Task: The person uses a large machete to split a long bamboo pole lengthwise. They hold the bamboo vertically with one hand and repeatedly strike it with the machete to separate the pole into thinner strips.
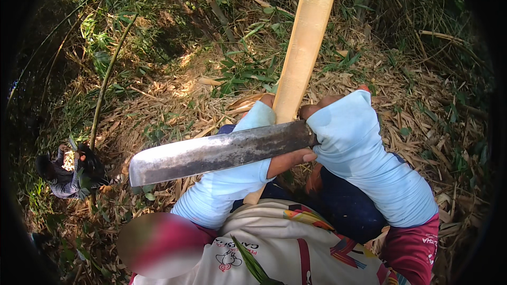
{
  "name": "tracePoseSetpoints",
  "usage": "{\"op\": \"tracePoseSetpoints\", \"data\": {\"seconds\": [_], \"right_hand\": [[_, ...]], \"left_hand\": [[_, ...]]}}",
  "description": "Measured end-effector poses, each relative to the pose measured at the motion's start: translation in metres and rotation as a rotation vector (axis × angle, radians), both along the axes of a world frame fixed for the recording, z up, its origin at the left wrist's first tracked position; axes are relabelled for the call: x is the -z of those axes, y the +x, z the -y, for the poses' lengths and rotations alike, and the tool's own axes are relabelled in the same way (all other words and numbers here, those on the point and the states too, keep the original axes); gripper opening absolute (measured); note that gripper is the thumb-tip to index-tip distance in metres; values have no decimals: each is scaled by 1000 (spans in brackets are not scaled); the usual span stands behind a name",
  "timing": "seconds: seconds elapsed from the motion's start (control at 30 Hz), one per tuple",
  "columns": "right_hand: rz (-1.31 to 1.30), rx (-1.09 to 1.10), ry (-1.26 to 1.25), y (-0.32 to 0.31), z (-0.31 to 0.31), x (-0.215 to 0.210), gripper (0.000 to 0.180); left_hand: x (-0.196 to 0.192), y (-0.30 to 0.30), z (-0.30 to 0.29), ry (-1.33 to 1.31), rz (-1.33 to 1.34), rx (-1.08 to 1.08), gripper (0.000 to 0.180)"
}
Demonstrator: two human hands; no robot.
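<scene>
One pale split bamboo pole [306, 42] rises from the near centre toward the far top, gripped by the left hand [264, 106]. The right hand [330, 113] is closed around the handle of one broad machete [222, 152], whose blade points left across the pole. One other person [74, 171] crouches at the far left among dry leaves [174, 105].

Both forearms, in pale blue sleeves, rise from the lower edge and meet at the middle. The right hand [317, 110] is fisted tight, thumb [305, 155] tucked beneath. The left hand [264, 106] curls closed just beside it, fingers mostly hidden.
</scene>
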State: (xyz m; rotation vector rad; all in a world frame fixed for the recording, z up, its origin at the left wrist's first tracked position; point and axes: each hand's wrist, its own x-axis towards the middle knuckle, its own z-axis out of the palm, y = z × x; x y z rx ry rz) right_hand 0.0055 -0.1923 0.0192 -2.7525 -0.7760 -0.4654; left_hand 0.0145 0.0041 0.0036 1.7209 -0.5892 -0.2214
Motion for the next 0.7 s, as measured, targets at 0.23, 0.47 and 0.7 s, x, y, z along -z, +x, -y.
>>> {"op": "tracePoseSetpoints", "data": {"seconds": [0.23,0.47,0.7], "right_hand": [[-41,18,22,0,1,4,30],[7,20,59,-3,2,3,30],[43,61,32,-4,3,3,28]], "left_hand": [[5,-3,2,-35,-55,-7,60],[11,-1,-1,140,-10,-47,96],[4,1,1,241,13,-10,87]]}}
